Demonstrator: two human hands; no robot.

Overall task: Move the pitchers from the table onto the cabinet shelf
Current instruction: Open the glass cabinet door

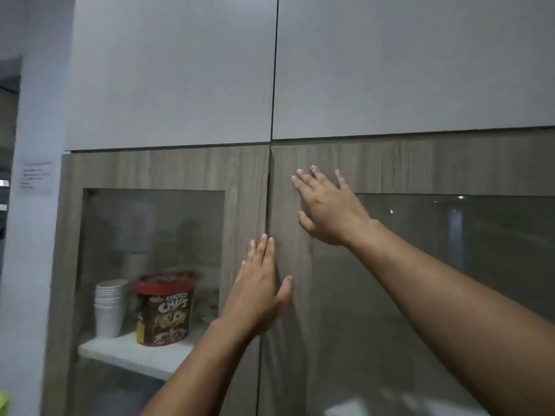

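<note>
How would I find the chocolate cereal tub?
Look through the glass of the left cabinet door to the white shelf. The tub stands there, right of the stacked white cups; only it has a red lid and brown label.

Left hand (258, 292) and right hand (327, 211) bare; forearms unsleeved; short nails.

Dim, flat light here, greyish all over, and no lamp in shot. Small bright specks of glare sit on the right glass pane (456, 202), with hazy reflections washing across it. The left glass pane (156, 235) is murky, and what stands behind it reads soft. The whole frame is slightly smeared; the left hand (258, 292) blurs at its thumb edge. A faint shadow lies under the right hand (327, 205) on the wood. The wide lens bends the cabinet edges, leaning the left door frame (64, 265).
</note>
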